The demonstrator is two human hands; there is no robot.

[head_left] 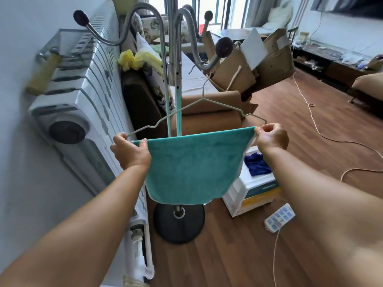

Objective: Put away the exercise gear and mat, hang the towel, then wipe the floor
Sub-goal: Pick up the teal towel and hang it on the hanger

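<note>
A teal towel (190, 164) drapes over the bottom bar of a white wire hanger (199, 101). The hanger's hook sits on a lower arm of the metal coat stand (175, 59). My left hand (129, 151) pinches the towel's upper left corner at the hanger's left end. At the hanger's right end my right hand (271, 138) pinches the upper right corner. The towel hangs in front of the stand's pole, down to just above the round black base (179, 223).
A white radiator (83, 112) runs along the left wall. A sofa (143, 100) stands behind the stand, with cardboard boxes (259, 65) beyond. On the wooden floor lie a white box holding a blue cloth (258, 163), a power strip (279, 217) and a long cord (310, 112).
</note>
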